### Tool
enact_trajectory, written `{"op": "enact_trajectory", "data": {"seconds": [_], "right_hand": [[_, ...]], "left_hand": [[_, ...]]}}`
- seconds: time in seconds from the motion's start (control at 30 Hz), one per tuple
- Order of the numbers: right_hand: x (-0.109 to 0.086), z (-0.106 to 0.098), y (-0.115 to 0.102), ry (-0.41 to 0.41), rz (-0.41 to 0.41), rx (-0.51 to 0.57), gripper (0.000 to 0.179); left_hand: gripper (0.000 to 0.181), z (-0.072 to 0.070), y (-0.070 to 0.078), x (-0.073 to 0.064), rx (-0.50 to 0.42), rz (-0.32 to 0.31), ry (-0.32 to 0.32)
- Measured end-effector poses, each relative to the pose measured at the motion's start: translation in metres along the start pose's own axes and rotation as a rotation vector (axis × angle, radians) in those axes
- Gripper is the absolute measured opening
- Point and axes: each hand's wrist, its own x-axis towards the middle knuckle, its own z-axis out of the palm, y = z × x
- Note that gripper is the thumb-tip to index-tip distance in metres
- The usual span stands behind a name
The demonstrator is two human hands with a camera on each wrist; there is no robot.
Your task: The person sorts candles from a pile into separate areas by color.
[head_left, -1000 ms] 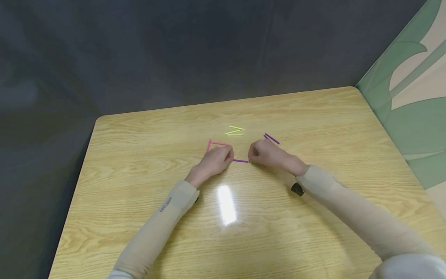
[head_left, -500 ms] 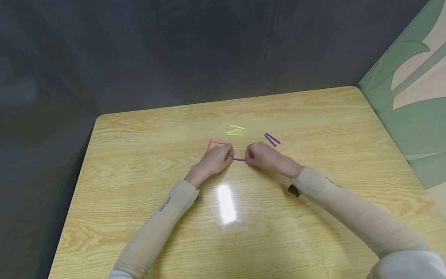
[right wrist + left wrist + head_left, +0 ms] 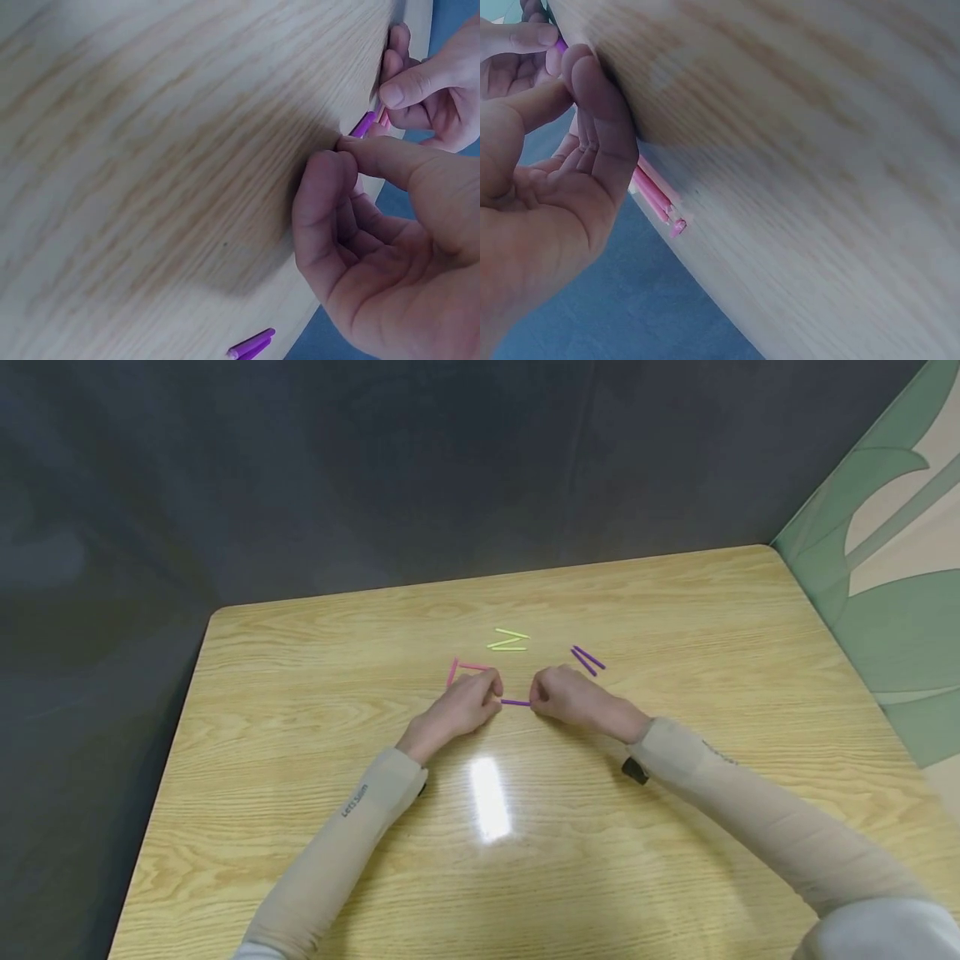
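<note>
In the head view, a purple stick point(image 3: 515, 702) lies across the small gap between my two hands. My right hand point(image 3: 573, 697) pinches its right end between thumb and index finger. My left hand point(image 3: 465, 703) is at the other end, its thumb meeting the bent index finger. Whatever lies between those fingertips is hidden. Just beyond the left hand, one pink stick point(image 3: 474, 667) runs sideways and another pink stick point(image 3: 452, 672) stands at an angle to it. Pink sticks point(image 3: 652, 189) also show past the left fingers in the left wrist view.
Several yellow-green sticks point(image 3: 508, 640) lie farther back on the wooden table point(image 3: 315, 668). Two purple sticks point(image 3: 588, 660) rest beyond the right hand. A dark curtain point(image 3: 450, 468) borders the far edge, and a leaf-patterned panel point(image 3: 892, 610) stands at the right.
My right hand has shifted slightly left toward the left hand, shortening the visible purple stick between them and uncovering more of the two loose purple sticks. The left hand stays nearly still.
</note>
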Motion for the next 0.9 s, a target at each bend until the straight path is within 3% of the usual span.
{"op": "enact_trajectory", "data": {"seconds": [0.2, 0.4, 0.9], "right_hand": [[0.0, -0.005, 0.004, 0.019, 0.013, -0.011, 0.004], [-0.005, -0.024, 0.01, 0.053, 0.045, 0.017, 0.007], [-0.011, -0.044, 0.023, 0.129, 0.141, 0.017, 0.011]], "left_hand": [[0.022, 0.0, 0.0, -0.002, -0.03, 0.0, -0.01], [0.029, 0.0, 0.0, -0.003, -0.009, 0.004, -0.017], [0.029, 0.002, 0.002, -0.004, -0.024, -0.015, -0.01]]}}
